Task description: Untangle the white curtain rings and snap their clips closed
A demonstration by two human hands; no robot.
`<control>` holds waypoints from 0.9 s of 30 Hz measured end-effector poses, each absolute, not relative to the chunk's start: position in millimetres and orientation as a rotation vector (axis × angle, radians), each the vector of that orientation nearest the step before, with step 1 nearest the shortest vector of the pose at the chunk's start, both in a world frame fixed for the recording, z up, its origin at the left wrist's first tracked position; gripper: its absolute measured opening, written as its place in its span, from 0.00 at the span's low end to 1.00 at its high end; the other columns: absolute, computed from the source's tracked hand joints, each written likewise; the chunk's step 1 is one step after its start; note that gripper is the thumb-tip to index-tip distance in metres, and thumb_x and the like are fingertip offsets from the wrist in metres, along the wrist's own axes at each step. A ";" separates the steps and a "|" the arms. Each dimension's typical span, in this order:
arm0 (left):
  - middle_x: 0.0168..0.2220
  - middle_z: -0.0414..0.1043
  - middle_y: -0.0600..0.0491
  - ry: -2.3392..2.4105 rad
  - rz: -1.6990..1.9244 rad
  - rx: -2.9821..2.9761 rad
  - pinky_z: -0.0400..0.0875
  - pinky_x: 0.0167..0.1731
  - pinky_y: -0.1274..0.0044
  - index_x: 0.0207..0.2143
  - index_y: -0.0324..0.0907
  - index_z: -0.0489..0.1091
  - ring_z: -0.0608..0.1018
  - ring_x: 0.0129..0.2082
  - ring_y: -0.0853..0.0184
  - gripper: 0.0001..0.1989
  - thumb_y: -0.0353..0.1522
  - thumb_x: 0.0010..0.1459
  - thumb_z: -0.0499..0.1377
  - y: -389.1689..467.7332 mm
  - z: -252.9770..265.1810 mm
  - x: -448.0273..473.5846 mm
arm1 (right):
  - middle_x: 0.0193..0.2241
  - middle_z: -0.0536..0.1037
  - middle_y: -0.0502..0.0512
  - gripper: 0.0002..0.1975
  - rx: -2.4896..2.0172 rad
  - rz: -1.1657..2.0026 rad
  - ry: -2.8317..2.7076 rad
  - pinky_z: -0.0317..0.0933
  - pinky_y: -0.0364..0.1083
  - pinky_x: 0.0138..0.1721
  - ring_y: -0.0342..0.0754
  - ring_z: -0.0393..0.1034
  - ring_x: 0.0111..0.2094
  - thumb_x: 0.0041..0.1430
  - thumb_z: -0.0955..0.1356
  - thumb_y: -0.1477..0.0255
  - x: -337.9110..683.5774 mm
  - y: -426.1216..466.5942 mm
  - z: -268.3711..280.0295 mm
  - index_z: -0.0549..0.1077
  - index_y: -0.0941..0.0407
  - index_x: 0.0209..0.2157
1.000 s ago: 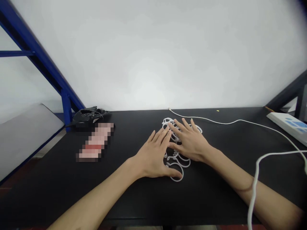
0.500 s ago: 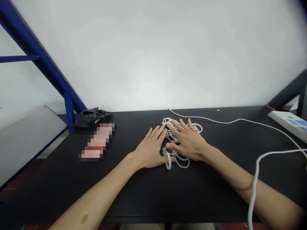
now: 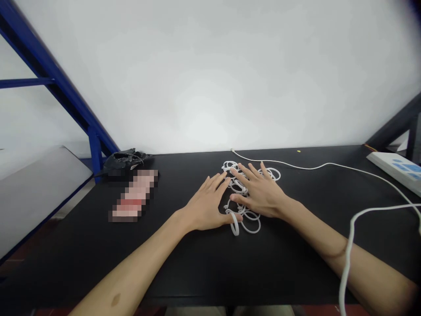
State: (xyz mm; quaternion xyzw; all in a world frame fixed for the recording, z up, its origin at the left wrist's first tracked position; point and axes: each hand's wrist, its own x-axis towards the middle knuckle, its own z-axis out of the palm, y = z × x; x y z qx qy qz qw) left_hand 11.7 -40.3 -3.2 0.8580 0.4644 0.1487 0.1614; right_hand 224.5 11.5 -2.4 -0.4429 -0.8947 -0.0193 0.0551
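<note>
A loose pile of white plastic rings with small eyelets, like curtain rings (image 3: 259, 227), lies on the black table (image 3: 296, 272) between and under my hands. My left hand (image 3: 205, 205) is spread at the left edge of the pile, its fingertips touching rings. One ring (image 3: 236, 229) stands tilted around or against the left thumb; I cannot tell which. With fingers splayed and palm down, my right hand (image 3: 265, 193) covers the right middle of the pile and hides part of it. Neither hand grips anything.
A pixelated pink rectangle (image 3: 140, 188) lies at left, with a crumpled black plastic bag (image 3: 123, 160) behind it. A white cable (image 3: 309, 168) crosses the table; a thicker stretch (image 3: 350, 245) passes over my right forearm. A white box (image 3: 397, 169) sits far right. Blue frame bars (image 3: 72, 94) rise at left.
My right hand has shifted slightly right, and some rings have spread a little that way. The ring at my left thumb has tilted and slid slightly right. The left hand has barely moved.
</note>
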 end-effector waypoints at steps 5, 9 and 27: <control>0.71 0.37 0.48 1.298 0.547 2.344 0.42 0.67 0.59 0.68 0.44 0.45 0.45 0.70 0.56 0.40 0.50 0.59 0.54 -43.9 3.4 12.3 | 0.68 0.47 0.60 0.43 -1.348 -0.045 -2.719 0.31 0.68 0.65 0.68 0.39 0.67 0.59 0.55 0.42 225.1 11.5 -0.7 0.44 0.51 0.69; 0.70 0.43 0.47 1.314 0.668 2.201 0.49 0.66 0.59 0.66 0.43 0.49 0.50 0.69 0.56 0.35 0.43 0.60 0.55 -43.3 6.1 12.5 | 0.68 0.48 0.60 0.44 -1.328 -0.023 -2.722 0.30 0.67 0.65 0.66 0.39 0.68 0.59 0.54 0.41 226.2 12.4 -0.2 0.45 0.51 0.69; 0.60 0.64 0.43 1.558 0.843 1.919 0.63 0.59 0.62 0.58 0.38 0.61 0.66 0.61 0.54 0.31 0.26 0.49 0.54 -10.0 6.3 36.1 | 0.69 0.45 0.58 0.39 -1.382 0.007 -2.713 0.29 0.65 0.66 0.64 0.38 0.68 0.64 0.50 0.45 226.2 11.6 0.8 0.44 0.50 0.69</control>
